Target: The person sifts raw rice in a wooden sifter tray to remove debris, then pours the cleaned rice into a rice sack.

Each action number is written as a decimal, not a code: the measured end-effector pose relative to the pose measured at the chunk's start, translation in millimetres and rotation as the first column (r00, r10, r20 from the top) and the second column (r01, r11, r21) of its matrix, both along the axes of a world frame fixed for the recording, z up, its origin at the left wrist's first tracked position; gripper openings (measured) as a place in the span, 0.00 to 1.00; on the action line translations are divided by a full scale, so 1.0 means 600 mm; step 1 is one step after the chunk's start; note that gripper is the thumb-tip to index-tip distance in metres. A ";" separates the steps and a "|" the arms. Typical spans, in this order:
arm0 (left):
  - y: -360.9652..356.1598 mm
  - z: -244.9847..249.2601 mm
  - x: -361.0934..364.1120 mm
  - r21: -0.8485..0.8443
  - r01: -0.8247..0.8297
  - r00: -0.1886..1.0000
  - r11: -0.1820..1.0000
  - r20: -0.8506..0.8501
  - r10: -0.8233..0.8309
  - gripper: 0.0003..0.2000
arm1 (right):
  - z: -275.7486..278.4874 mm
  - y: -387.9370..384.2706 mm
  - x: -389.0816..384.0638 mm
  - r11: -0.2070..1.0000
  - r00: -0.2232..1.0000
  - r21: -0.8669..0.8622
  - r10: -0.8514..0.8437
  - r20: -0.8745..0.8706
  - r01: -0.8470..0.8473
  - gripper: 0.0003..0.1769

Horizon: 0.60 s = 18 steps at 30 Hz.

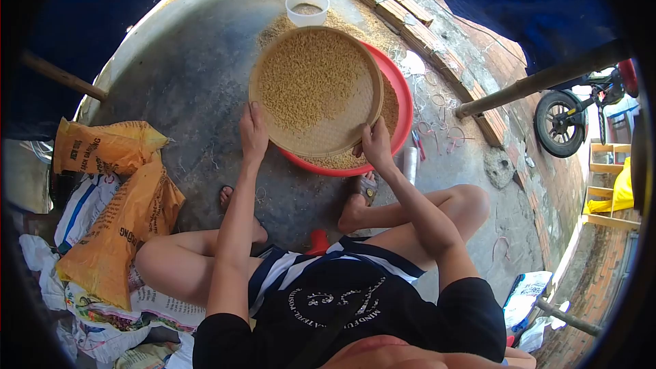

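Note:
A round woven winnowing basket (342,133) is held up in front of me, with tan unhusked grain (311,75) spread over most of it. The lower right part of its weave shows bare. My left hand (254,130) grips the rim at the lower left, thumb on top. At the lower right, my right hand (374,142) is closed round the rim too. Beneath the basket stands a wide red basin (404,96), partly hidden, with more grain showing inside along its right and lower edges.
A white tub (307,8) stands beyond the basket amid spilled grain. Orange sacks (119,212) lie at left. Red-handled pliers (418,145) and a metal cylinder (410,165) lie right of the basin. Bricks (424,34) edge the floor; a wooden pole (540,82) juts in at right.

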State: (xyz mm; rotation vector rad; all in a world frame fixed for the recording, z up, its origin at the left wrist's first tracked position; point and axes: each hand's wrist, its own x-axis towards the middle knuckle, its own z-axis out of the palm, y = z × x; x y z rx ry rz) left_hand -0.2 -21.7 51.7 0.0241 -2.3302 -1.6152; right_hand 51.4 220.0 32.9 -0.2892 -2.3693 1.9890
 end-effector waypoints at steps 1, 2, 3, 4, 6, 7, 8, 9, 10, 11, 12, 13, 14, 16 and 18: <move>0.003 0.017 0.000 0.081 -0.009 0.987 0.997 -0.158 0.022 0.19 | 0.017 -0.004 -0.003 1.000 1.000 0.002 0.001 -0.004 -0.001 0.06; 0.003 0.017 -0.005 0.082 -0.013 0.987 0.997 -0.158 0.026 0.19 | 0.030 -0.008 -0.004 1.000 0.998 -0.017 -0.002 -0.065 0.001 0.07; 0.001 0.016 -0.010 0.082 -0.015 0.978 0.996 -0.206 0.032 0.19 | 0.035 -0.011 -0.002 0.999 0.993 -0.039 -0.006 -0.122 0.001 0.07; -0.001 0.012 -0.009 0.082 -0.017 0.967 0.996 -0.252 0.038 0.20 | 0.020 -0.010 -0.005 0.999 0.993 -0.040 -0.002 -0.116 -0.003 0.07; -0.024 -0.073 -0.010 0.000 -0.035 0.998 0.999 -0.045 0.035 0.20 | -0.037 -0.004 -0.019 0.992 0.995 -0.105 0.082 0.057 -0.076 0.08; -0.032 -0.121 -0.014 -0.080 -0.034 0.987 0.996 0.155 0.046 0.21 | -0.052 -0.004 -0.017 0.991 0.995 -0.105 0.086 0.054 -0.080 0.08; -0.034 -0.150 -0.008 -0.090 -0.033 0.969 0.995 0.241 0.054 0.22 | -0.066 -0.005 -0.010 0.994 0.977 -0.070 0.097 0.189 -0.085 0.08; -0.035 -0.177 -0.004 -0.091 -0.037 0.968 0.995 0.246 0.058 0.22 | -0.082 -0.004 -0.003 0.995 0.940 -0.037 0.100 0.326 -0.093 0.09; -0.034 -0.196 0.000 -0.089 -0.042 0.946 0.995 0.318 0.069 0.21 | -0.091 -0.001 0.000 0.994 0.917 -0.025 0.108 0.385 -0.107 0.11; -0.036 -0.213 0.002 -0.087 -0.047 0.919 0.995 0.386 0.077 0.21 | -0.099 0.004 0.003 0.994 0.916 -0.024 0.109 0.387 -0.108 0.11; -0.031 -0.196 0.007 -0.085 -0.048 0.920 0.995 0.384 0.077 0.21 | -0.087 0.005 0.005 0.993 0.903 -0.067 0.114 0.415 -0.094 0.10; -0.024 -0.160 0.015 0.012 -0.058 0.871 0.998 0.489 0.045 0.21 | -0.075 0.005 0.004 0.991 0.890 -0.108 0.119 0.440 -0.079 0.10; -0.020 -0.133 0.019 0.106 -0.079 0.811 0.991 0.585 0.002 0.20 | -0.066 0.004 0.002 0.991 0.891 -0.106 0.118 0.437 -0.080 0.10; -0.028 -0.114 0.005 0.028 -0.058 0.915 0.998 0.402 0.042 0.21 | -0.042 -0.004 -0.005 0.995 0.964 -0.084 0.073 0.258 -0.053 0.09; -0.032 -0.072 0.001 -0.054 -0.060 0.978 0.997 0.198 0.070 0.21 | -0.001 -0.007 -0.007 0.995 0.989 -0.070 0.079 0.125 -0.071 0.08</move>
